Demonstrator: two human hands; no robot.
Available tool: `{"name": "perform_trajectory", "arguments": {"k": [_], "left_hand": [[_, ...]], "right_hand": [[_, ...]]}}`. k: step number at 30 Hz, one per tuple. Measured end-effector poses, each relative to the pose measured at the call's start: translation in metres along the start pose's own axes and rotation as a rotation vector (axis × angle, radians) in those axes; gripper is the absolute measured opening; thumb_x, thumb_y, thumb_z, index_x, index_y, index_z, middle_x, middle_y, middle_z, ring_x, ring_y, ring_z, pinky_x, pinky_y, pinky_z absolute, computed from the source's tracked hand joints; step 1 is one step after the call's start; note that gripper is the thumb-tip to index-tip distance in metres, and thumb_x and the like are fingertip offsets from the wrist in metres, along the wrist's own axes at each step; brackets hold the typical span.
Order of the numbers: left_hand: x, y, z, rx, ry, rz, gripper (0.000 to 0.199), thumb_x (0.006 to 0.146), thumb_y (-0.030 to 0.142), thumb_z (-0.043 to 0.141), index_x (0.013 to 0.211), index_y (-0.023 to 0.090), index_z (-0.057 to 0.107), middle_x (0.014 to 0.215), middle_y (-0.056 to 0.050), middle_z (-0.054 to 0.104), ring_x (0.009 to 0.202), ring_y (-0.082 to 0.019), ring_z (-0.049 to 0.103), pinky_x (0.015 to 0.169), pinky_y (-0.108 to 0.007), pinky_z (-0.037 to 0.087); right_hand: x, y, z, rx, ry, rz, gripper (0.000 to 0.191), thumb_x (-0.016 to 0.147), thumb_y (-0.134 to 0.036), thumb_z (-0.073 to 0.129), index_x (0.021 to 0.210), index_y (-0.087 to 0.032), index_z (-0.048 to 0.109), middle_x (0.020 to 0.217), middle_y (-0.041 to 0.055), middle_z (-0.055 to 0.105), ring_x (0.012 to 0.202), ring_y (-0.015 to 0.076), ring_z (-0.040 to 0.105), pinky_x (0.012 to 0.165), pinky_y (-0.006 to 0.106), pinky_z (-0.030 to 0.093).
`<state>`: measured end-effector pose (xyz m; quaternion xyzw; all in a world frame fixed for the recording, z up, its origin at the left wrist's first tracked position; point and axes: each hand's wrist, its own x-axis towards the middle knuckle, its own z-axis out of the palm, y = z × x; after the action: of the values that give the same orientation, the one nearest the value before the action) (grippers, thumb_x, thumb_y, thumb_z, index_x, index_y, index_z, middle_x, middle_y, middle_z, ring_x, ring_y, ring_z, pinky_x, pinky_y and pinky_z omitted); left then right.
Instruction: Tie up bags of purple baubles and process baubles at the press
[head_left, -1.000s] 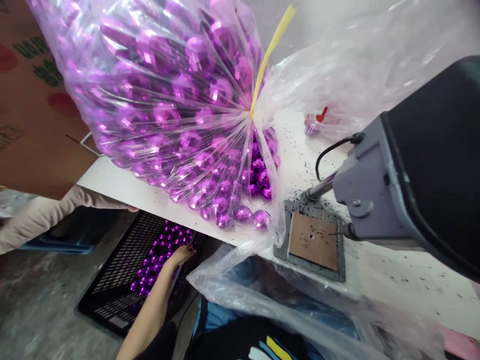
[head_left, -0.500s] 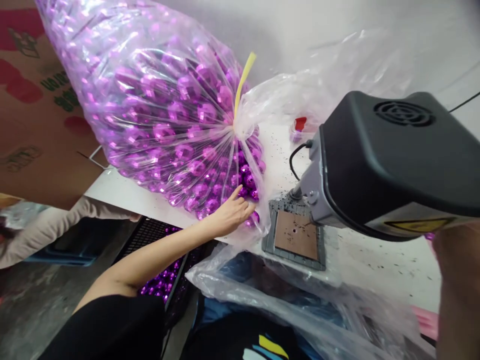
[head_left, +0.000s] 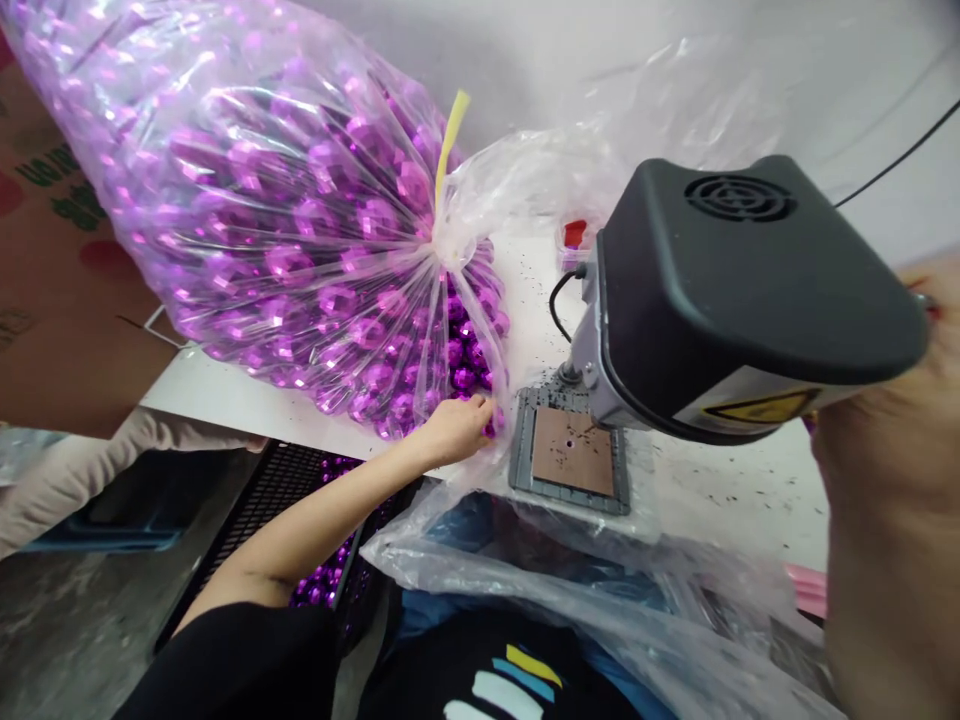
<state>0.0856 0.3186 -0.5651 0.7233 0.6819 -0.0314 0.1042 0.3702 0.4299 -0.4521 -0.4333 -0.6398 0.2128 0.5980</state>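
Note:
My left hand (head_left: 459, 430) is at the torn corner of a big clear plastic bag (head_left: 247, 230) full of shiny purple faceted balls (head_left: 466, 352). Its fingers are curled together against the balls at the opening; what they hold is hidden. A yellow tie (head_left: 451, 135) closes the bag's neck. At the far right, my right hand (head_left: 896, 350) is behind the end of a black bench machine (head_left: 757, 290), with its fingers mostly hidden. A metal rod end shows beside it. Under the machine's head sits a brown square plate (head_left: 572, 450) with a small hole, on a grey base (head_left: 523, 455).
Dark shavings litter the white table (head_left: 727, 500). A small container with something red (head_left: 574, 235) stands behind the machine. Clear plastic sheeting (head_left: 525, 590) hangs at the front edge. Lower left are a black crate (head_left: 251, 510) with purple balls and another person's sleeve (head_left: 112, 470). A cardboard box (head_left: 67, 330) stands left.
My left hand's extended index finger has curled in with the others at the bag's opening. The view has shifted, so the bag and machine appear further left.

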Motion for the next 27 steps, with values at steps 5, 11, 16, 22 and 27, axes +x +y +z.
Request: {"name": "perform_trajectory", "arguments": {"k": [5,11,16,22,27], "left_hand": [[0.001,0.001,0.001,-0.151,0.091,-0.090,0.042,0.080,0.025,0.072,0.119,0.018,0.058,0.117,-0.011,0.061,0.097,-0.026,0.066,0.083,-0.037,0.051],[-0.046,-0.002,-0.025,-1.127,0.262,-0.214,0.058,0.079,0.042,0.075,0.129,0.023,0.053,0.112,-0.007,0.065,0.094,-0.021,0.064,0.079,-0.033,0.053],[-0.053,0.026,-0.014,-1.784,0.100,-0.107,0.060,0.083,0.054,0.065,0.134,0.025,0.052,0.119,-0.012,0.065,0.088,-0.020,0.065,0.069,-0.031,0.050],[-0.031,0.057,0.025,-1.993,-0.041,-0.148,0.051,0.083,0.059,0.064,0.118,0.021,0.061,0.113,-0.013,0.067,0.084,-0.020,0.065,0.065,-0.031,0.048],[-0.013,0.072,0.040,-1.681,0.168,-0.170,0.052,0.077,0.050,0.077,0.115,0.019,0.059,0.100,-0.006,0.067,0.082,-0.017,0.064,0.071,-0.028,0.048]], "right_hand": [[0.001,-0.006,-0.002,-0.040,-0.006,-0.052,0.007,0.081,-0.025,0.061,0.079,-0.019,0.062,0.057,-0.0038,0.045,0.052,0.0029,0.041,0.047,0.022,0.026],[0.002,-0.004,-0.001,-0.065,0.000,-0.044,0.008,0.081,-0.026,0.063,0.079,-0.018,0.064,0.060,-0.0024,0.047,0.057,0.0032,0.042,0.049,0.021,0.027],[0.003,-0.004,0.001,-0.059,0.014,-0.062,0.011,0.083,-0.029,0.062,0.078,-0.019,0.064,0.063,-0.0012,0.049,0.058,0.0042,0.044,0.049,0.021,0.029],[0.003,-0.003,-0.001,-0.055,-0.015,-0.098,0.022,0.085,-0.036,0.064,0.080,-0.015,0.063,0.065,-0.0017,0.046,0.060,0.0023,0.041,0.051,0.017,0.029],[0.002,-0.006,-0.001,-0.073,-0.026,-0.109,0.030,0.087,-0.043,0.062,0.077,-0.014,0.061,0.064,-0.0025,0.044,0.061,0.0023,0.038,0.051,0.017,0.029]]}}
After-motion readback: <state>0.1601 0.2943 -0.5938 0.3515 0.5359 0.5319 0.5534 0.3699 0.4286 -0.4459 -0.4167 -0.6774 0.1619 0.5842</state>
